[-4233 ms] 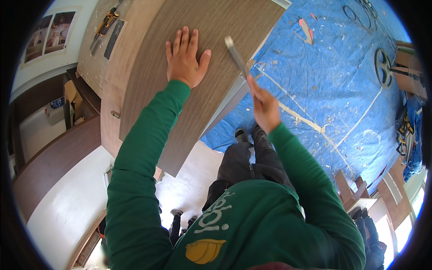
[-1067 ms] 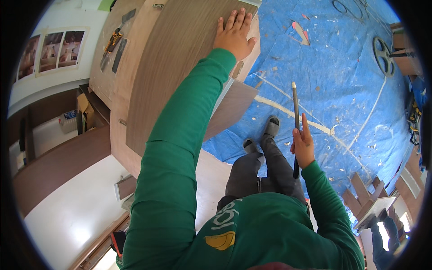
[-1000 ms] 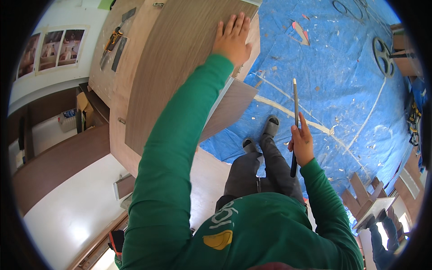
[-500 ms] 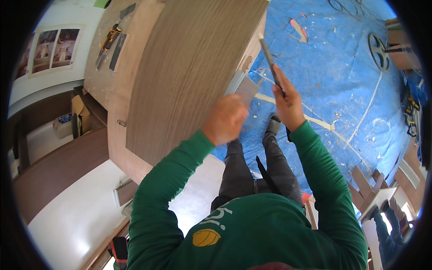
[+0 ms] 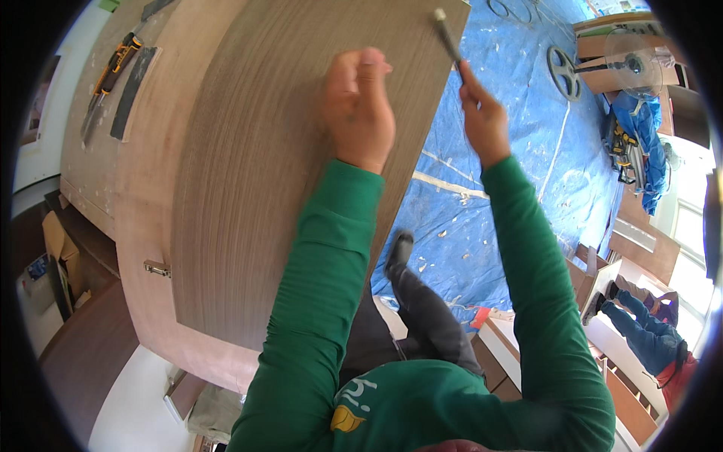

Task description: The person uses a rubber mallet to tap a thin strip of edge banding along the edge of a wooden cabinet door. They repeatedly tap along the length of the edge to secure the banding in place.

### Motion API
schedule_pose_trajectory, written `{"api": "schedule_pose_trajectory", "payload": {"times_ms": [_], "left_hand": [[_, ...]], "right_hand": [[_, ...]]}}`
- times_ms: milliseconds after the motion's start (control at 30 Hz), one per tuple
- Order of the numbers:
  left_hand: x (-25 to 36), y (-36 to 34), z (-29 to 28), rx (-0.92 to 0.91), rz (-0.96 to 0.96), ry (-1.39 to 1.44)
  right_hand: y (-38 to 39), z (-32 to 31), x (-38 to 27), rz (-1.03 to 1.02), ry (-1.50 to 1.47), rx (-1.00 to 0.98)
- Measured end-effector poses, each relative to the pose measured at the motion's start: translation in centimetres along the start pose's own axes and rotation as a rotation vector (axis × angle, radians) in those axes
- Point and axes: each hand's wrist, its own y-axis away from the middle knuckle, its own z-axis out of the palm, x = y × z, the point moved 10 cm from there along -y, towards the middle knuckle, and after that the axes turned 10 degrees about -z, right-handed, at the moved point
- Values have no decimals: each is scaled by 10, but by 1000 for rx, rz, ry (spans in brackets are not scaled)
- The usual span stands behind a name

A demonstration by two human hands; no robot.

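Your right hand (image 5: 484,120) is closed around a slim dark tool (image 5: 449,38) with a pale tip. The tool points away from you, its far end over the right-hand edge of the wood-grain panel (image 5: 248,158); contact between tip and panel cannot be confirmed. Your left hand (image 5: 358,109) is above the middle of the panel, thumb side up and fingers bent. It is blurred, so whether it touches the surface, or its fingers press together, cannot be told.

Your left sleeve (image 5: 320,279) crosses the panel and covers part of its near right side. Left of the panel, a lighter plywood surface (image 5: 147,203) carries a metal hinge (image 5: 157,268) just beside the panel's edge. Farther up, a yellow-and-black hand tool (image 5: 117,66) and a dark strip (image 5: 134,94) lie near each other.

On your right, a blue sheet (image 5: 482,233) covers the floor, littered with pale scraps. Your shoe (image 5: 401,252) rests there near the panel's edge. A standing fan (image 5: 564,73) occupies the far side, near blue bunched sheeting (image 5: 642,128). Another person (image 5: 640,331) stands well apart, lower right.
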Motion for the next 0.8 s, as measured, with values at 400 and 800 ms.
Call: {"api": "schedule_pose_trajectory", "payload": {"times_ms": [400,800], "left_hand": [[2,-9,10,-14,-16,70],[-2,-8,16,-58,-71,68]], "right_hand": [[94,-5,-38,17,-115,-184],[37,-14,-4,174,-229,-7]]}}
